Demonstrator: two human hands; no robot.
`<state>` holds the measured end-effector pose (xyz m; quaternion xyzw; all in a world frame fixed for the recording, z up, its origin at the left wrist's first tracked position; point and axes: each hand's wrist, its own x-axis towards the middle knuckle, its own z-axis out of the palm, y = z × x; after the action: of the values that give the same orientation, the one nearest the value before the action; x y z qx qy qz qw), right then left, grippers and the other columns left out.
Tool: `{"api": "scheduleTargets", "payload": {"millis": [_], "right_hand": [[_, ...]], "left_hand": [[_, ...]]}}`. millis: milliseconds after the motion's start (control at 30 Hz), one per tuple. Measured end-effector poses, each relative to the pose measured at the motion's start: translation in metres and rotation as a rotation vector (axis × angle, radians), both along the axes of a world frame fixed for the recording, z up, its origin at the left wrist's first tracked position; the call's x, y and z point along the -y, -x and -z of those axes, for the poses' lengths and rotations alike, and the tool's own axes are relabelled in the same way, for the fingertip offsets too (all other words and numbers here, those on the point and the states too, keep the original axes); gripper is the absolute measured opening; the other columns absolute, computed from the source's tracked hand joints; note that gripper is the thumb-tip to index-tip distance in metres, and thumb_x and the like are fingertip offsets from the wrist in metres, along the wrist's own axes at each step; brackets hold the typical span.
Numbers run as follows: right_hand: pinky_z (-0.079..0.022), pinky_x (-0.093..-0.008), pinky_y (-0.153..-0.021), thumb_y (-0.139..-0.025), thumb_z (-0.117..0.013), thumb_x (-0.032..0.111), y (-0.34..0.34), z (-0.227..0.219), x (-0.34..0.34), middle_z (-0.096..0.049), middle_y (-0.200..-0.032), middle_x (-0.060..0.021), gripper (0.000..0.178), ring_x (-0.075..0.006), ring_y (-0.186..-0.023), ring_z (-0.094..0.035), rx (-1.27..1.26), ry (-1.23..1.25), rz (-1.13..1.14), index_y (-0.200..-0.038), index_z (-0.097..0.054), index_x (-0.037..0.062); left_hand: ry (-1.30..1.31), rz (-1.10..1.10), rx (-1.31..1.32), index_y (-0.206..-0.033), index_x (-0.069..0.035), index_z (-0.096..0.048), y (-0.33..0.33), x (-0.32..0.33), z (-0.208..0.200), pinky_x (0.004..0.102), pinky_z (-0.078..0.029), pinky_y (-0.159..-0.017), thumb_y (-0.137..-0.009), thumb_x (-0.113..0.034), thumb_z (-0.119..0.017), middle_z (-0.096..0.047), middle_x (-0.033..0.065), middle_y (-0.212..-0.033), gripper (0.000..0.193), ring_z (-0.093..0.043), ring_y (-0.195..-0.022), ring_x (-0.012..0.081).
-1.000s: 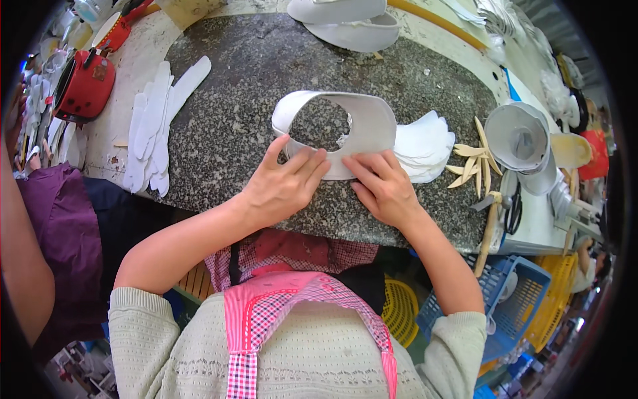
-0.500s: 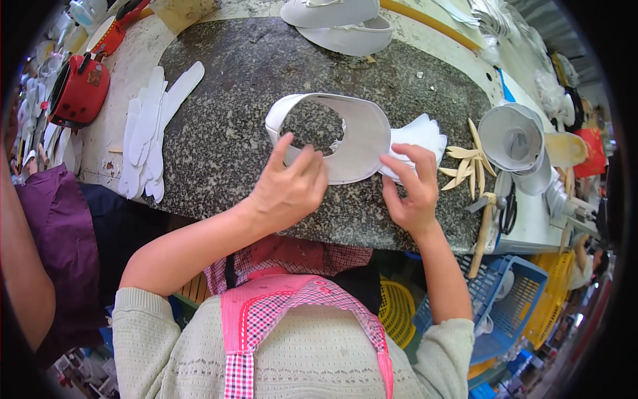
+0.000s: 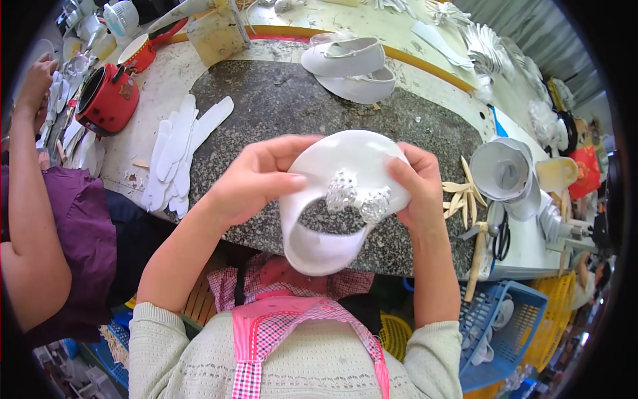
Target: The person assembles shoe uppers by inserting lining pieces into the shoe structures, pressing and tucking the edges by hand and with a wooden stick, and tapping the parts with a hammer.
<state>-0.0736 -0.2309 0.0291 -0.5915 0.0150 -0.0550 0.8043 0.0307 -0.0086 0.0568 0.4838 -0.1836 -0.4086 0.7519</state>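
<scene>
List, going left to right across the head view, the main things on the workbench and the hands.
Red pot → stack of white insoles → left hand → white shoe upper with its sparkly ornament → right hand → wooden sticks → roll of white pieces.

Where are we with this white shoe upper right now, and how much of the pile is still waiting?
Looks done: two assembled white shoes lie at the far side of the granite slab. In hand: the left hand and right hand hold a white shoe upper above the slab, its sparkly ornament facing up. Left: a stack of flat white insole pieces and rolled white uppers wait on the bench.
</scene>
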Motion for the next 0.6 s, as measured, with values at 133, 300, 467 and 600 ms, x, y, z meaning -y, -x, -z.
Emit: {"api": "scheduleTargets", "payload": {"millis": [133, 300, 467, 600], "right_hand": [[-0.050, -0.0245, -0.057, -0.088, -0.058, 0.036, -0.002, -0.015, -0.016, -0.063, -0.083, -0.0080, 0.041, -0.0104, -0.062, -0.060, 0.139, -0.216, 0.050, -0.100, -0.058, -0.0031], [-0.050, -0.0238, -0.063, -0.080, -0.067, 0.016, 0.009, -0.022, -0.037, -0.064, -0.086, -0.0085, 0.033, -0.0117, -0.067, -0.061, 0.004, -0.149, 0.015, -0.105, -0.057, -0.0043], [-0.041, -0.0221, -0.053, -0.077, -0.066, 0.009, -0.002, -0.034, -0.049, -0.061, -0.067, -0.0004, 0.011, -0.0043, -0.060, -0.053, -0.005, 0.384, -0.061, -0.085, -0.065, 0.0007], [-0.038, -0.0238, -0.048, -0.080, -0.067, 0.017, 0.000, -0.023, -0.041, -0.055, -0.056, -0.0031, 0.014, -0.0043, -0.054, -0.049, 0.067, 0.597, 0.196, -0.079, -0.065, 0.0028]], "left_hand": [[0.001, 0.028, -0.003, -0.112, 0.003, -0.055, 0.010, 0.007, 0.006, 0.0248, -0.050, -0.074, -0.085, -0.014, -0.063, -0.063, 0.0100, -0.102, 0.034, -0.061, -0.084, 0.0107], [0.109, -0.253, 0.163, -0.121, 0.004, -0.049, 0.012, 0.006, 0.012, 0.0325, -0.047, -0.087, -0.079, -0.014, -0.067, -0.061, 0.0090, -0.108, 0.049, -0.059, -0.099, 0.0196], [-0.262, -0.154, 1.356, -0.117, -0.003, -0.054, -0.019, 0.004, -0.037, 0.0289, -0.047, -0.076, -0.069, -0.020, -0.075, -0.064, 0.0113, -0.099, 0.055, -0.062, -0.089, 0.0185], [-0.506, 0.226, 1.120, -0.077, 0.000, -0.063, -0.017, 0.027, -0.045, 0.0299, -0.042, -0.052, -0.068, -0.025, -0.074, -0.056, 0.0130, -0.060, 0.028, -0.050, -0.052, 0.0179]]}}
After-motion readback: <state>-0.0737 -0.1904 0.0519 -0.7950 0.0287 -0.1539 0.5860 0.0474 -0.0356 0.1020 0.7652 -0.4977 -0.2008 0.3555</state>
